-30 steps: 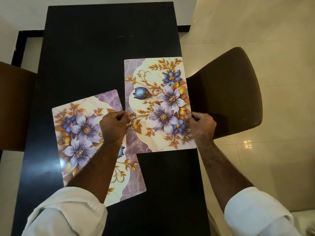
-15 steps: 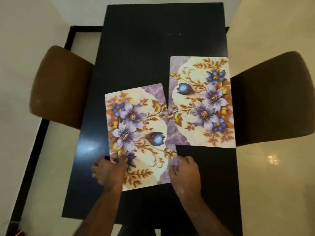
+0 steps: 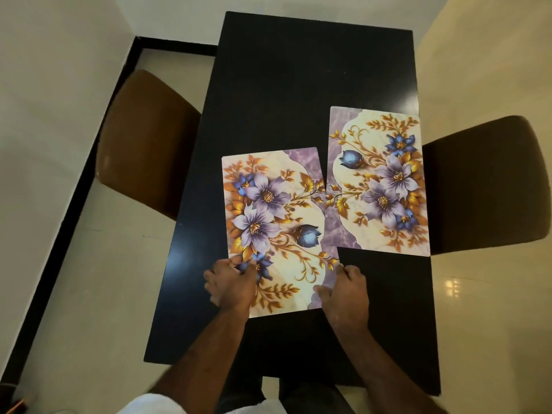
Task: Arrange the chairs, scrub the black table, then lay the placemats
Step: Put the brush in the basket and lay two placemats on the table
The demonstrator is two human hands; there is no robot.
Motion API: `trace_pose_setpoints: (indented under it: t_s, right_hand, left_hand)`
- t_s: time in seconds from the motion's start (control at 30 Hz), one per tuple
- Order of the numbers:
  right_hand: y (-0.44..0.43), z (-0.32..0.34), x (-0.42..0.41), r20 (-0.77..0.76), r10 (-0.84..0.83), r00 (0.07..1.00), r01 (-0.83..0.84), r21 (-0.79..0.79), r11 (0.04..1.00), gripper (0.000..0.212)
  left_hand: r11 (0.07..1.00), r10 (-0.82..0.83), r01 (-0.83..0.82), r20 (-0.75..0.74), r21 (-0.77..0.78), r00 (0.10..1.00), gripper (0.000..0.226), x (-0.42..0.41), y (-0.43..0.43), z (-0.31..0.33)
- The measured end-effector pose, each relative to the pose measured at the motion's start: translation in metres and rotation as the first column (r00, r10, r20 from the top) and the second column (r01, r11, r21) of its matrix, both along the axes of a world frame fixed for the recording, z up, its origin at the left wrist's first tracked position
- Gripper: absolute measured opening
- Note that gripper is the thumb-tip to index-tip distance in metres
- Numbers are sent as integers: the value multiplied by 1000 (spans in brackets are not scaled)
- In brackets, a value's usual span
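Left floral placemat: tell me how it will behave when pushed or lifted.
The left floral placemat lies flat with straight edges, so it is probably thin, light and semi-stiff. On the glossy black table it likely slides easily. Being flat, it should not roll or tip.

Black rectangular table: smooth top, mostly matt, faint sheen along left edge.
Purple-and-gold floral placemat on table's near left: smooth, slightly glossy printed sheet, plastic-looking.
Second floral placemat at table's right edge: same finish.
Brown curved chair left of table: smooth leather-like cover, soft sheen.
Dark brown chair right of table: looks matt in shadow.
Cream tiled floor around table: polished, glossy, light glare.
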State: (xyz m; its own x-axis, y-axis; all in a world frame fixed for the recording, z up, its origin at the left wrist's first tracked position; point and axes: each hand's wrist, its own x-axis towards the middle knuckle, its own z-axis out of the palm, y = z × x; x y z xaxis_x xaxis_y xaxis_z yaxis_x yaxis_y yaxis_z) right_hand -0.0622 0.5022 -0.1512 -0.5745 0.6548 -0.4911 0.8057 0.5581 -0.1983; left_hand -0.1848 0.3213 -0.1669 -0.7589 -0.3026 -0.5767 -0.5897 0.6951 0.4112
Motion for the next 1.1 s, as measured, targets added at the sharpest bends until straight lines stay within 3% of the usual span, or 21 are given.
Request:
trace_pose_setpoints:
  t_s: [0.2,0.33,0.47,0.63,0.73,0.8,0.9,1.0,1.1]
  right_hand:
    - [-21,-2,-1,19,-198,980,198,-104,975,94]
    - [-23,-5,-13,12,-225,974,225,-93,970,105]
    - [-34,-7,-11,16,-201,979,202,-80,976,101]
    - [-32,-10,-11,24,-175,984,177,-102,979,102]
    - [-32,-14,-9,28,-178,984,180,-107,978,103]
    - [-31,-15,-9,26,-175,984,176,-100,979,104]
    - [-29,-17,-10,31,-188,982,191,-118,975,103]
    - [-25,-13,-13,-5,-320,947,312,-209,927,100]
    - [-21,1,-22,-48,-453,890,404,-378,833,74]
  left_hand:
    - [986,-155,153,-22,-63,988,64,12,-31,-10]
    - [996,-85,86,-57,15,995,64,-1,-33,-6]
    - [997,-55,54,13,60,998,72,-3,-37,-2]
    - [988,-59,42,112,151,992,65,-4,-36,-4]
    - [946,82,-113,114,303,990,79,-3,-43,-9]
    - [871,181,-229,148,436,972,64,-4,-48,-6]
    - [860,121,-172,137,480,983,19,-9,-59,2]
    - [844,83,-143,137,517,987,20,-18,-80,7]
    - [837,57,-118,128,534,990,22,-35,-109,7]
